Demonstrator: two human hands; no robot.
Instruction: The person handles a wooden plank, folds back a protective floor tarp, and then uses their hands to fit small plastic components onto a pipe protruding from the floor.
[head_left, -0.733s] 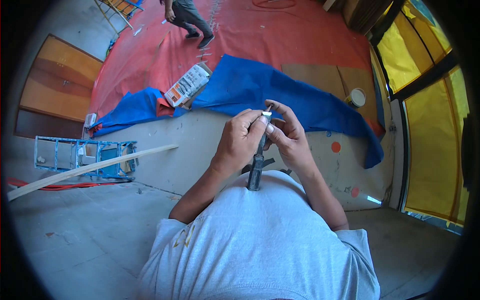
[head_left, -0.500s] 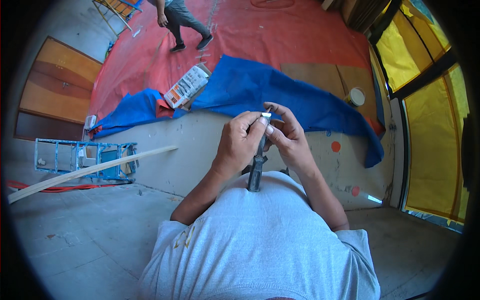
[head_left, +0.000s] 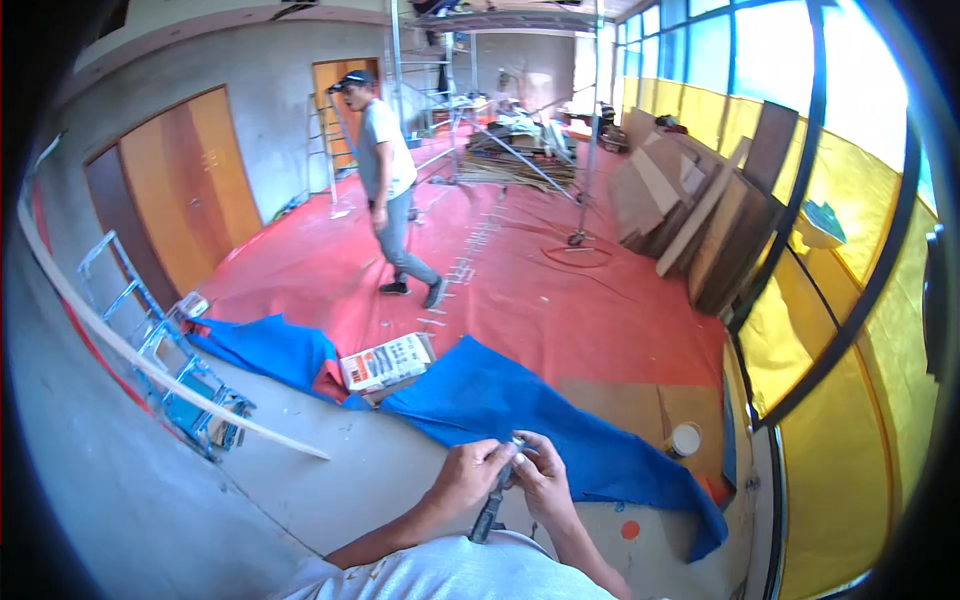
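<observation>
Both my hands meet in front of my body around a long, dark, slim tool (head_left: 488,515); its exact kind is not clear. My left hand (head_left: 466,478) is closed on its upper part, with the thumb near the light-coloured tip. Fingers of my right hand (head_left: 544,476) pinch close to that same tip, and whether they hold a separate small piece is too small to make out. The tool's lower end reaches down to my light shirt (head_left: 455,568). Beyond my hands lies a blue sheet (head_left: 500,395).
A person (head_left: 388,180) walks on the red floor covering (head_left: 480,270). A printed bag (head_left: 388,362) and a white bucket (head_left: 684,440) stand past the blue sheet. At left a wooden plank (head_left: 150,360) crosses a blue ladder (head_left: 165,335). Scaffolding (head_left: 590,130) and leaning boards (head_left: 700,215) stand farther back.
My view has tilted up, so my hands sit lower and the room's far end shows. Both hands stay on the tool. The person has stepped on, one leg trailing.
</observation>
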